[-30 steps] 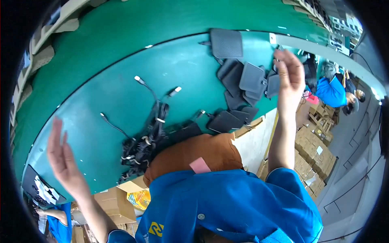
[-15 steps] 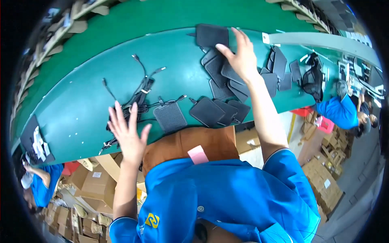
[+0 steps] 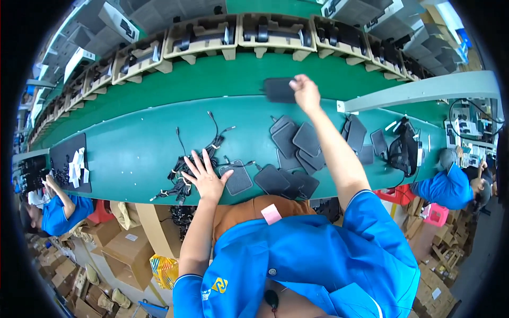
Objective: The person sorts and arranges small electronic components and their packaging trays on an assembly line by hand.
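Observation:
Pinched at its right edge, a flat black rectangular pad with a short stub hangs from my right hand, held out past the bench's far edge. The pad is slightly blurred. My left hand is spread open beside a bundle of black cables, its fingertips over the near side of the bundle. Close to my left thumb lies a textured black pad. Several similar pads overlap in a loose pile on the right, and more pads lie nearer to me.
A green bench stretches before me, with a green belt behind it. Tan trays holding black parts line the belt. A grey metal bar reaches over the right side. A black mesh bag lies near a co-worker.
My right hand has closed on the pad's edge and carried it outward, off the pile. My left hand stays open, now nearer the textured pad. The view has tilted up, revealing the trays.

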